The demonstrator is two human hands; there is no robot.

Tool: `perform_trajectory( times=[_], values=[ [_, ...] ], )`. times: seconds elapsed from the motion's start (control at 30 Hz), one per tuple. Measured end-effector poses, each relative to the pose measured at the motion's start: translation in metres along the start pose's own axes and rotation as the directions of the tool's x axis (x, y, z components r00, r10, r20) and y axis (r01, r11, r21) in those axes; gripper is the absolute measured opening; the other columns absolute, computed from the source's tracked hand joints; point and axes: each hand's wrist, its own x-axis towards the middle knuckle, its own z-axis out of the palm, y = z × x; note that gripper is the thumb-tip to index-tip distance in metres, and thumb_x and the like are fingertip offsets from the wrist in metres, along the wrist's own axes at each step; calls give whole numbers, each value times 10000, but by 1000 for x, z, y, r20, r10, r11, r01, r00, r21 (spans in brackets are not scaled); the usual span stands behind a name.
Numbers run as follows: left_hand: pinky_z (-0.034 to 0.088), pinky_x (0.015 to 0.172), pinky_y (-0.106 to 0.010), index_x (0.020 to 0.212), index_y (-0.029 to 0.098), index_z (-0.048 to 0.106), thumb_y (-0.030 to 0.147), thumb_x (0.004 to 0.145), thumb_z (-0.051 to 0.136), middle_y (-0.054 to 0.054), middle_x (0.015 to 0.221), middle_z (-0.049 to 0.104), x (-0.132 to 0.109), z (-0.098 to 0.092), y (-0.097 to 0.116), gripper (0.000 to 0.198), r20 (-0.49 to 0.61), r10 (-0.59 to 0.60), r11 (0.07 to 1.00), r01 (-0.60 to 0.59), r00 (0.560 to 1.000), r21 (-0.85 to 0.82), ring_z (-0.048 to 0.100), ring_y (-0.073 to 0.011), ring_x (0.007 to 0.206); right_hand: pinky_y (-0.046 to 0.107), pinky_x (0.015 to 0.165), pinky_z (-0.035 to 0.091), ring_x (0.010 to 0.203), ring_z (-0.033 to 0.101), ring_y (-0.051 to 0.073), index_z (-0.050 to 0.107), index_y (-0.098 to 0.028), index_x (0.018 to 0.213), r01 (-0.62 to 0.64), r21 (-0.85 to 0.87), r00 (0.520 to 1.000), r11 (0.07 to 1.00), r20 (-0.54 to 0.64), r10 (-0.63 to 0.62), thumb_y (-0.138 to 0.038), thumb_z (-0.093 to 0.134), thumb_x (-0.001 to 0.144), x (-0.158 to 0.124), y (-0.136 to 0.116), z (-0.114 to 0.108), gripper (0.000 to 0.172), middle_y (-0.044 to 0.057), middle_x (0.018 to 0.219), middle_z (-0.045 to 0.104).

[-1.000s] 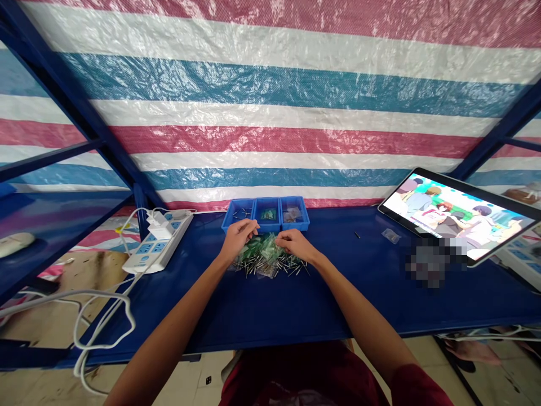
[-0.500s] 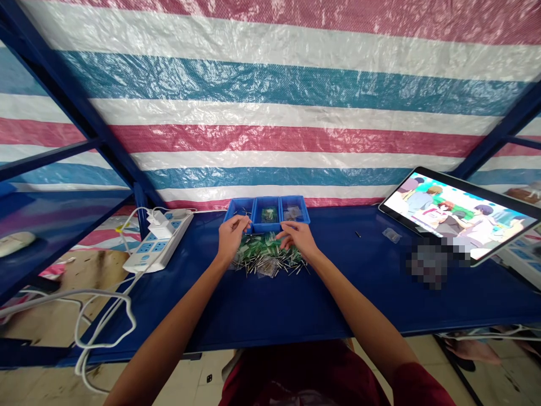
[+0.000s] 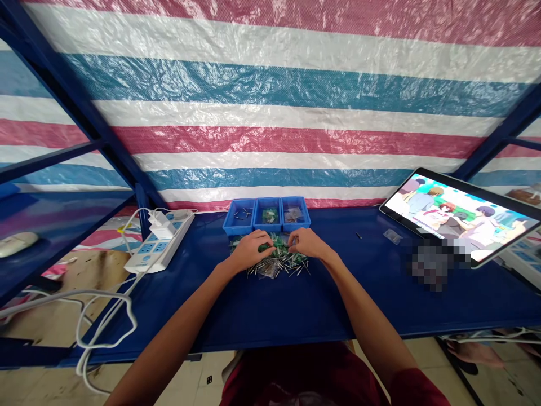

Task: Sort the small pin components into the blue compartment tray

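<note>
Dark blue is the table [image 3: 279,316] before us, and at the middle of its far edge three bins stand side by side. We see a few thin metal pieces [image 3: 243,214] in the left bin [image 3: 238,230], something green [image 3: 269,215] in the middle bin [image 3: 267,227], and clear little bags [image 3: 293,214] in the right bin [image 3: 289,227]. Just before these bins, toward the near edge, lies our pile [image 3: 270,267] of green pieces and slim metal rods. Our left hand [image 3: 253,251] bends over its left part; our right hand [image 3: 310,243] curls at its right part, apart from the other. Whether either one grasps a piece, we cannot tell. Toward the far left corner lies a white power strip [image 3: 158,248], and by the far right corner leans a tablet [image 3: 456,211].
</note>
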Motion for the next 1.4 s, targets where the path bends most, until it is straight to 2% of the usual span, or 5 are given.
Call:
perform_trajectory(
  times=[0.57, 0.9, 1.03, 1.2, 1.4],
  values=[
    [470, 753, -306, 849, 162, 664, 323, 940, 457, -79, 864, 676, -3, 1, -3, 278, -4, 62, 985, -60, 998, 164, 603, -198, 838, 222, 600, 349, 784, 608, 171, 725, -205, 850, 27, -225, 986, 974, 164, 10, -219, 689, 719, -5, -9, -2, 137, 21, 821, 688],
    [461, 740, -288, 868, 165, 670, 345, 938, 463, -79, 869, 678, -2, -1, -2, 283, -17, 40, 989, -37, 999, 144, 615, -194, 828, 220, 554, 327, 603, 540, 117, 694, -159, 750, 85, -56, 987, 995, 145, -76, -166, 713, 691, -4, -6, -3, 62, -11, 634, 610],
    [448, 695, -274, 902, 168, 675, 385, 944, 445, -70, 847, 681, 0, -6, 5, 319, -32, -46, 998, 47, 998, 40, 609, -177, 759, 212, 526, 313, 511, 477, 88, 662, -154, 714, 146, 165, 987, 975, 38, -154, -192, 690, 718, -2, -6, -1, 47, -49, 525, 523],
    [420, 612, -253, 920, 182, 691, 420, 913, 498, -44, 855, 707, 2, -12, 12, 307, -58, -136, 985, 128, 989, -119, 576, -146, 656, 218, 481, 270, 451, 349, 77, 635, -169, 745, 265, 484, 953, 834, -261, -151, -372, 660, 763, 1, -13, 12, 206, -84, 471, 404],
    [400, 555, -246, 803, 167, 698, 414, 859, 577, -32, 719, 687, 2, -12, 7, 281, -211, -240, 952, 187, 948, -243, 540, -135, 588, 228, 475, 258, 463, 306, 81, 619, -181, 715, 347, 570, 901, 745, -424, -96, -483, 674, 741, 2, -20, 26, 308, -82, 481, 342]
  ],
)
